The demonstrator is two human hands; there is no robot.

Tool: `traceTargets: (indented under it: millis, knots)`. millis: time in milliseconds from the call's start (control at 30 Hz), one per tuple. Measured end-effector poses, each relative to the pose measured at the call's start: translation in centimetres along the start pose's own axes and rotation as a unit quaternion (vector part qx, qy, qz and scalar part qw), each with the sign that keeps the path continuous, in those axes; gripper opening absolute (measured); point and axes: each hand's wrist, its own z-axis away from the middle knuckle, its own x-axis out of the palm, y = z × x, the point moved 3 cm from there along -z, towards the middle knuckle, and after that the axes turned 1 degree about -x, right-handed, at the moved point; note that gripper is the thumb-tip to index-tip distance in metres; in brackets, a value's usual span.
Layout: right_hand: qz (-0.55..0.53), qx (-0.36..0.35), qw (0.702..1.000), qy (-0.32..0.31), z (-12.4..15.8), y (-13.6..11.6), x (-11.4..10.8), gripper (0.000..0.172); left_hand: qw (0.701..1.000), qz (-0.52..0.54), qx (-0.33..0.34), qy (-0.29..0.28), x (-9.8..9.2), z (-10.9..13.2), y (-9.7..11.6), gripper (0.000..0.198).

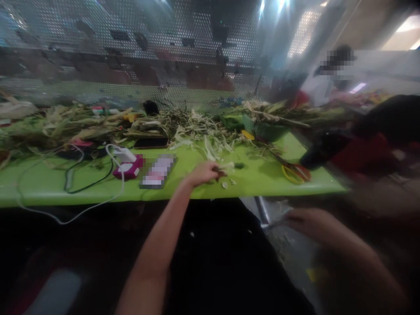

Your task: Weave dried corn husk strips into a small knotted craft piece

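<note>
The leaf strips (209, 149) are pale, the table (259, 181) lime-green.

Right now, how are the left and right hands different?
The left hand is over the green table; the right hand shows lower, past the table's edge. The left hand pinches a pale plant piece; the right hand's hold is too blurred to tell. Both hands are bare.

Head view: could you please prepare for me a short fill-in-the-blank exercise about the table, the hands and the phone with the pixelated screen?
1. The table has a bright ____ top.
2. The person's ____ hand is over this top, with a pale stalk at its fingertips.
3. The other hand, the ____ one, appears below the table's front edge.
4. The pixelated phone lies ____ the purple power block and the first hand.

Missing words: green; left; right; between.
</note>
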Motion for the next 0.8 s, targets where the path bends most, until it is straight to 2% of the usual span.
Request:
traceTargets:
  millis: [33, 133, 233, 333, 433, 500, 567, 633, 733, 800]
  knots:
    - [0.004, 0.01, 1.0, -0.026, 0.4, 0.1, -0.6, 0.022, 0.999, 0.03, -0.002, 0.039, -0.8, 0.3, -0.1, 0.04]
    - [-0.003, 0.037, 0.999, 0.036, -1.3, -1.2, -2.1, 0.038, 0.989, 0.049, -0.017, 0.138, -2.5, 0.8, 0.0, 0.051]
    - [-0.05, -0.025, 0.996, 0.065, -6.5, -4.0, -1.1, 0.053, 0.989, -0.021, -0.035, 0.145, -2.6, 0.8, 0.2, 0.049]
    - [-0.053, -0.062, 0.996, 0.025, -13.0, -5.1, 1.2, 0.062, 0.988, -0.093, -0.033, 0.12, -2.0, 0.6, -0.1, 0.039]
    - [-0.039, 0.0, 0.998, 0.052, -18.4, -4.1, 2.6, 0.063, 0.986, -0.098, -0.042, 0.132, -1.8, 0.6, -0.8, 0.039]
    - [-0.052, 0.027, 0.997, 0.053, -20.6, -4.2, 3.3, 0.067, 0.981, -0.09, -0.061, 0.161, -2.0, 0.7, -1.1, 0.043]
    - [-0.07, -0.014, 0.997, 0.031, -21.2, -5.9, 3.9, 0.071, 0.975, -0.091, -0.075, 0.187, -2.4, 0.7, -1.1, 0.044]
    - [-0.067, -0.097, 0.993, 0.017, -20.2, -8.7, 4.3, 0.074, 0.972, -0.09, -0.076, 0.205, -2.8, 0.6, -0.9, 0.043]
    - [-0.09, -0.261, 0.961, -0.032, -16.2, -12.7, 4.0, 0.067, 0.974, -0.058, -0.061, 0.213, -3.1, 0.3, -0.5, 0.04]
    - [-0.127, -0.3, 0.943, -0.073, -13.2, -13.4, 2.8, 0.053, 0.977, -0.036, -0.048, 0.203, -3.0, 0.0, -0.4, 0.038]
